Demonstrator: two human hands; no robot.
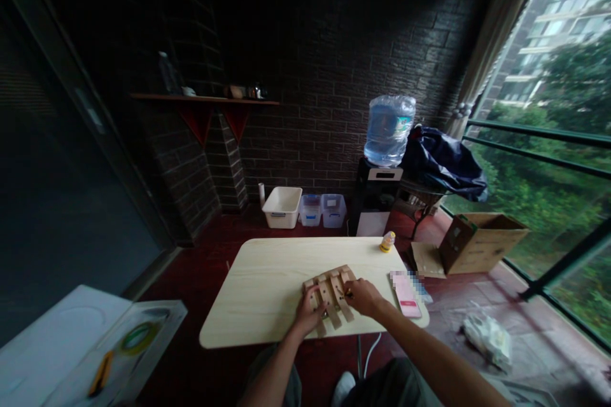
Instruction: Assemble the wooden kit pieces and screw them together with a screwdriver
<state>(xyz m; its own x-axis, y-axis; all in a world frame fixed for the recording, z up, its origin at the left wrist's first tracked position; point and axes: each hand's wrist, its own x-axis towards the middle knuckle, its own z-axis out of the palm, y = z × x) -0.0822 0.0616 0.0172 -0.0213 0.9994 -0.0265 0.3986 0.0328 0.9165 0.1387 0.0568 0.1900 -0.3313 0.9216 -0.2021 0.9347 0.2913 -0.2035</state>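
Note:
A brown slatted piece (329, 296), made of several parallel strips on a backing, lies tilted on the pale wooden table (267, 267). My left hand (308, 315) grips its left side, fingers curled over the strips. At its right side is my right hand (361, 296), its fingers pinched on a small dark and gold object too small to name, held against a strip. A phone (407, 296) with a pink screen lies to the right of my right hand. Near the table's back right corner stands a small bottle with a yellow base (387, 242).
An open white case (157, 337) with an orange-handled tool and a coil is at the lower left. Bins (283, 206), a water dispenser (377, 197) and a cardboard box (480, 245) stand beyond the table. A plastic bag (487, 337) lies on the floor at right.

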